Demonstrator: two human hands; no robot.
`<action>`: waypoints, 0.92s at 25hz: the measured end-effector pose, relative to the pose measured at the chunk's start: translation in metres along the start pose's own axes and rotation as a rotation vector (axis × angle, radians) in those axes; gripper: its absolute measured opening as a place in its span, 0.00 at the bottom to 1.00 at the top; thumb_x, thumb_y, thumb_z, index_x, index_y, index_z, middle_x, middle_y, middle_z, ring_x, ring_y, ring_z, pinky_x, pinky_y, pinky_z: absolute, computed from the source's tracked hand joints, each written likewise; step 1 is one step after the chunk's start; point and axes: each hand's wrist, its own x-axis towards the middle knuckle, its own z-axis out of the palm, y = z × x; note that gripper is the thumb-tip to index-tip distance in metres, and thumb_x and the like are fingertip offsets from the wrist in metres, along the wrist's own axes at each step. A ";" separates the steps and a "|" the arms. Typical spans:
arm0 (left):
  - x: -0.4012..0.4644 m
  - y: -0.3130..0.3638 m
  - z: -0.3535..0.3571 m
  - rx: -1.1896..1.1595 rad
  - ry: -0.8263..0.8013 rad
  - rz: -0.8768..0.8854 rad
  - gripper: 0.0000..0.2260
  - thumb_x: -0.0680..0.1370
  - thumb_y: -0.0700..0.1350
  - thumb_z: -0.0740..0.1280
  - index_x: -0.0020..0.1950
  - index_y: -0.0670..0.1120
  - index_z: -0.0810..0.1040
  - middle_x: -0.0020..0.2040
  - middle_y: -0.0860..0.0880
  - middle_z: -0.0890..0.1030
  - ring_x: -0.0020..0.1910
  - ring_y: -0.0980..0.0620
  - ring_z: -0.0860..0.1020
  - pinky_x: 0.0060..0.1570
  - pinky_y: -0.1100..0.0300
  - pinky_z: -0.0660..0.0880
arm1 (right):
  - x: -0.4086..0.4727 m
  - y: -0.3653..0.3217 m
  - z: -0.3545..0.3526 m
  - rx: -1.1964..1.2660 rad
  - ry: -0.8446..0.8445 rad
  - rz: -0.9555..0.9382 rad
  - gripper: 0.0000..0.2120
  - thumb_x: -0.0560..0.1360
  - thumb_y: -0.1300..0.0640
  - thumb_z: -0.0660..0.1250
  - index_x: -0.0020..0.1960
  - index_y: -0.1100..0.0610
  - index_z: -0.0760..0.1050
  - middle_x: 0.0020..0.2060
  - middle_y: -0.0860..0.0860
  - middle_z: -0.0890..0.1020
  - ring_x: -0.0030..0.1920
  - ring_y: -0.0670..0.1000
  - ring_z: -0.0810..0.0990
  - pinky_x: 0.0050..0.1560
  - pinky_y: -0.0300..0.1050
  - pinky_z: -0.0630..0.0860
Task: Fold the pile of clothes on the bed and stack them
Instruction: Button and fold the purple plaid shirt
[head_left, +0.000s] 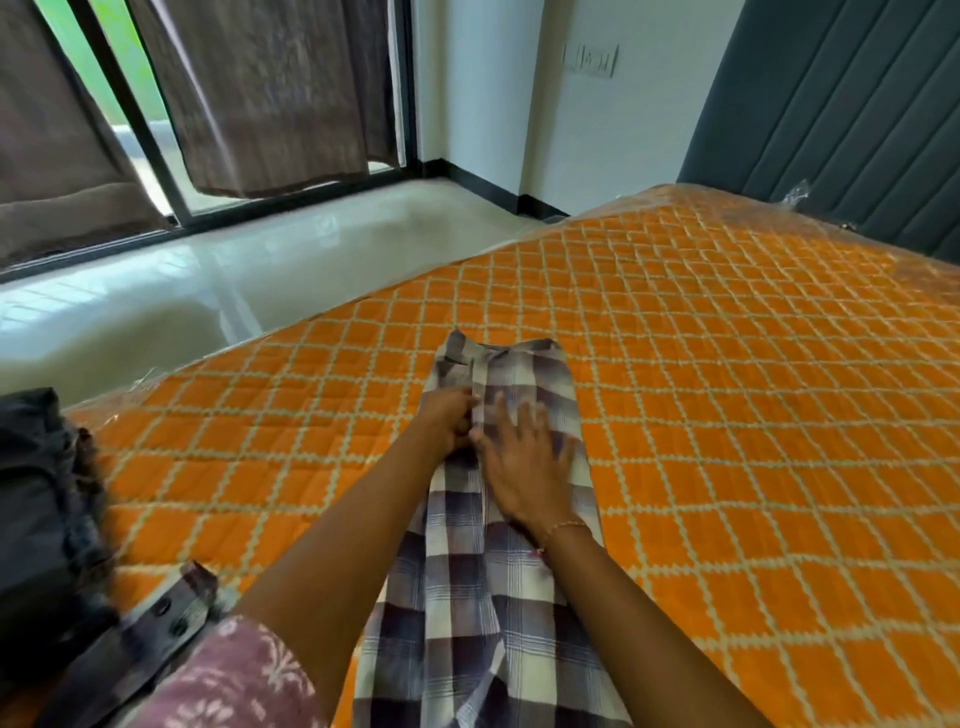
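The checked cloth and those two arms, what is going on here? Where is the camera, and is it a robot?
No robot here, just a person. The camera sits on their head and looks down, so you see their own arms. They stand at a bed with an orange cover. A checked shirt lies long and narrow on it. The left hand pinches the shirt near its middle, and the right hand lies flat on it with fingers spread, as if smoothing it. At the left edge is a dark pile of clothes, too blurry to tell apart. Behind are curtains at a window.
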 end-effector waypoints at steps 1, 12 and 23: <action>0.000 -0.006 -0.007 0.068 -0.005 -0.037 0.13 0.80 0.34 0.60 0.65 0.38 0.73 0.36 0.45 0.73 0.32 0.50 0.71 0.25 0.61 0.71 | 0.003 -0.001 0.007 -0.079 -0.088 -0.016 0.31 0.80 0.38 0.43 0.78 0.49 0.39 0.77 0.52 0.41 0.77 0.54 0.38 0.72 0.66 0.38; -0.093 -0.063 -0.033 0.562 0.323 0.669 0.08 0.81 0.43 0.61 0.58 0.45 0.74 0.44 0.48 0.78 0.40 0.50 0.76 0.36 0.57 0.72 | 0.002 0.038 0.009 0.356 -0.049 -0.028 0.24 0.83 0.51 0.49 0.78 0.54 0.49 0.77 0.51 0.50 0.77 0.49 0.46 0.74 0.51 0.42; -0.255 -0.165 -0.096 1.315 0.069 0.369 0.13 0.79 0.56 0.60 0.41 0.49 0.68 0.39 0.47 0.76 0.45 0.45 0.78 0.37 0.56 0.68 | -0.210 0.010 0.044 -0.177 -0.087 -0.017 0.53 0.56 0.26 0.16 0.76 0.49 0.33 0.76 0.51 0.35 0.76 0.52 0.33 0.70 0.64 0.31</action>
